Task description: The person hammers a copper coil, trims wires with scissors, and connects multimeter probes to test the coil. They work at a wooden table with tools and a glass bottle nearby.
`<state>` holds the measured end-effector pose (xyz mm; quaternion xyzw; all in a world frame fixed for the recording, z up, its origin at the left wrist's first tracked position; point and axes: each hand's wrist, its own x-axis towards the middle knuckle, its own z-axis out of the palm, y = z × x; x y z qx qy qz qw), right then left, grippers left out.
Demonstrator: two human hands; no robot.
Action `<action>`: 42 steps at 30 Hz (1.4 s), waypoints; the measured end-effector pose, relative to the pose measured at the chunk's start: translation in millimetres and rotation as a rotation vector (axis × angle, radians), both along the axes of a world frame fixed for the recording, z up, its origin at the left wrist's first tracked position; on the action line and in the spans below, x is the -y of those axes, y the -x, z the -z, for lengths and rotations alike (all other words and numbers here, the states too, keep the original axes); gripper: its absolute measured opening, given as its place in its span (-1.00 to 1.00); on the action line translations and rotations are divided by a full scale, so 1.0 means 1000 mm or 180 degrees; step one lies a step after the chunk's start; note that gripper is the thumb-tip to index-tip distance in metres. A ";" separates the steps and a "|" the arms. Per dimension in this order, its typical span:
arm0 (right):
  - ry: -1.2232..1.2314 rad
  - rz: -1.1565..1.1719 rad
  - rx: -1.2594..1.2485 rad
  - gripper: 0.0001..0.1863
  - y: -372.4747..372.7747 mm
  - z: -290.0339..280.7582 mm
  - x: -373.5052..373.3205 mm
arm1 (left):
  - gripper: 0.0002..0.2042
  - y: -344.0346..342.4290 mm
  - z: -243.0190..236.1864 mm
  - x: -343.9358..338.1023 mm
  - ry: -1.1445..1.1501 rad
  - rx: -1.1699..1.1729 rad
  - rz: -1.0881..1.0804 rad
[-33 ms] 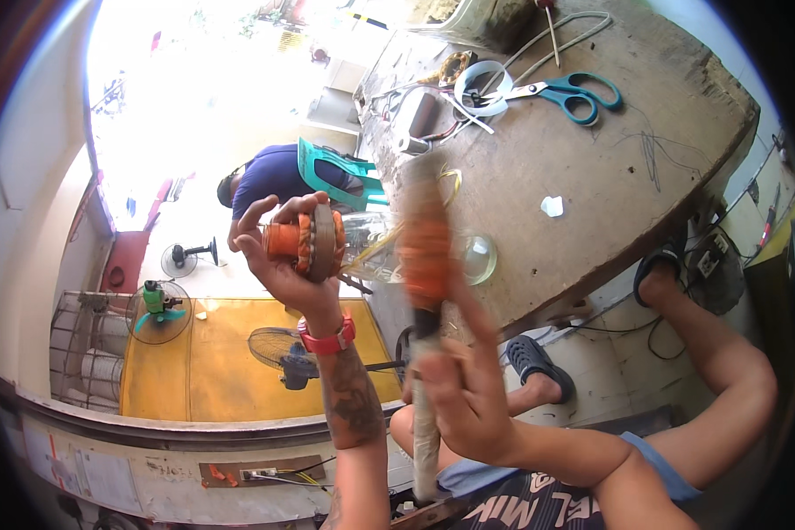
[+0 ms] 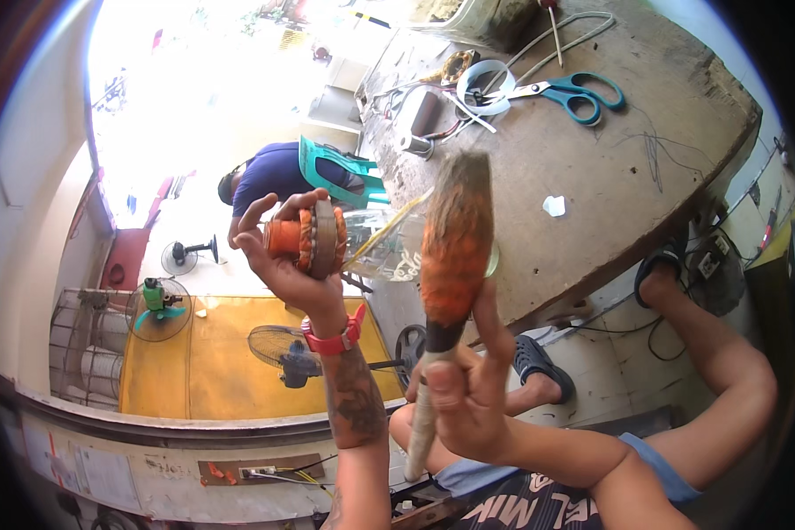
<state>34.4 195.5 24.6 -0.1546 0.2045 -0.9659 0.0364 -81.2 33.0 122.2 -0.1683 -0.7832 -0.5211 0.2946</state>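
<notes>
My left hand point(image 2: 299, 296) is raised, fingers wrapped round a motor stator point(image 2: 323, 240) with a grey metal ring core and orange-coated windings. Yellow wire leads point(image 2: 387, 231) trail off it to the right. My right hand point(image 2: 473, 411) grips a paintbrush point(image 2: 455, 252) by its pale wrapped handle, bristles upward. Orange coats the bristles, while their tip is grey-brown and a dark band sits at their base. The brush stands to the right of the stator, apart from it. Behind both is a clear glass bottle point(image 2: 375, 237), lying on its side as seen here and partly hidden by the brush.
On the worn wooden table point(image 2: 592, 203) lie teal-handled scissors point(image 2: 583, 95), a white tape ring point(image 2: 486, 87), a thread spool point(image 2: 417, 144) and a screwdriver point(image 2: 553, 31). A person in blue point(image 2: 278, 177) sits on a green chair point(image 2: 322, 163) beyond. Fans point(image 2: 296, 367) stand at the left.
The brush in my right hand has tilted, its bristle end swinging to the right and its handle end slightly to the left. My left hand and the stator have hardly moved.
</notes>
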 end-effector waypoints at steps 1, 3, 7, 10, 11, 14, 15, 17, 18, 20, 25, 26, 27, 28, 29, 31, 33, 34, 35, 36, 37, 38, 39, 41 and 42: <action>-0.0422 -0.0217 -0.0100 -0.26 -0.001 0.001 -0.001 | -0.44 -0.005 -0.001 -0.001 -0.0174 0.0179 -0.0078; -0.0576 -0.0708 -0.0159 -0.24 0.002 0.005 0.000 | -0.46 -0.007 -0.004 -0.002 0.0194 0.0181 -0.0647; -0.0279 0.0307 -0.0260 -0.23 0.008 0.010 0.005 | -0.48 0.013 -0.006 0.002 0.0135 -0.0033 0.0159; -0.0413 -0.0510 -0.0046 -0.22 0.011 0.008 0.008 | -0.47 0.022 0.005 0.004 -0.0132 -0.0119 0.0159; -0.0291 -0.0042 -0.0038 -0.22 0.013 0.009 0.008 | -0.47 0.021 0.006 0.003 -0.0160 -0.0131 0.0001; -0.0162 0.0524 -0.0032 -0.21 0.010 0.011 0.011 | -0.41 0.007 0.007 -0.006 -0.0015 -0.0105 -0.0651; -0.0584 0.0111 -0.0212 -0.20 0.011 0.013 0.013 | -0.39 0.004 0.006 -0.010 -0.0009 -0.0079 -0.0807; -0.0628 -0.0543 -0.0142 -0.17 0.009 0.017 0.019 | -0.33 0.000 0.004 -0.020 0.0089 0.0033 -0.1069; -0.0461 0.0013 -0.0154 -0.18 0.010 0.018 0.025 | -0.32 0.002 0.003 -0.024 0.0041 0.0006 -0.1107; -0.0353 0.0579 -0.0142 -0.20 0.009 0.018 0.030 | -0.32 -0.003 0.005 -0.030 0.0007 0.0036 -0.1202; -0.2090 0.0395 -0.0647 -0.21 0.045 0.017 -0.021 | -0.33 -0.012 0.009 -0.025 0.0480 0.0115 -0.0905; -0.2750 0.0494 -0.0916 -0.23 0.065 0.020 -0.043 | -0.22 -0.016 0.010 -0.021 0.0272 0.0213 -0.0580; -0.3705 0.0655 -0.1209 -0.24 0.087 0.023 -0.066 | -0.16 -0.019 0.014 -0.017 0.0173 0.0171 -0.0431; -0.4558 0.0742 -0.1606 -0.26 0.114 0.025 -0.087 | -0.08 -0.020 0.019 -0.013 0.0065 0.0108 -0.0289; -0.5222 0.0996 -0.1971 -0.30 0.139 0.029 -0.101 | -0.08 -0.023 0.026 -0.008 -0.0303 0.0253 -0.0140; -0.6187 0.1180 -0.2768 -0.34 0.192 0.034 -0.115 | -0.13 -0.021 0.040 0.001 -0.0540 0.0344 -0.0050; -0.6816 0.0943 -0.3239 -0.36 0.235 0.035 -0.112 | -0.22 -0.018 0.055 0.007 -0.0842 0.0348 0.0010; -0.7061 0.0875 -0.3344 -0.37 0.249 0.034 -0.107 | -0.21 -0.016 0.061 0.008 -0.0858 0.0264 0.0033; -0.7176 0.0932 -0.3461 -0.38 0.255 0.034 -0.104 | -0.21 -0.013 0.063 0.008 -0.0851 0.0205 0.0051; -0.7228 0.1138 -0.3518 -0.37 0.258 0.033 -0.101 | -0.20 -0.009 0.062 0.008 -0.0819 0.0156 0.0063; -0.7132 0.1476 -0.3598 -0.35 0.255 0.033 -0.096 | -0.22 -0.004 0.056 0.006 -0.0787 -0.0020 0.0127; -0.7267 0.1628 -0.3536 -0.33 0.249 0.033 -0.092 | -0.25 0.002 0.046 0.004 -0.0908 -0.0165 0.0251; -0.6835 0.0965 -0.2976 -0.11 0.243 0.033 -0.087 | -0.28 0.008 0.034 0.003 -0.0989 -0.0316 0.0373; -0.5468 0.0425 -0.3050 0.07 0.221 0.041 -0.072 | -0.38 0.020 -0.001 0.004 -0.1236 -0.0680 0.0696; -0.4905 0.0134 -0.2954 0.17 0.210 0.045 -0.061 | -0.45 0.031 -0.023 0.009 -0.0811 -0.1225 0.0485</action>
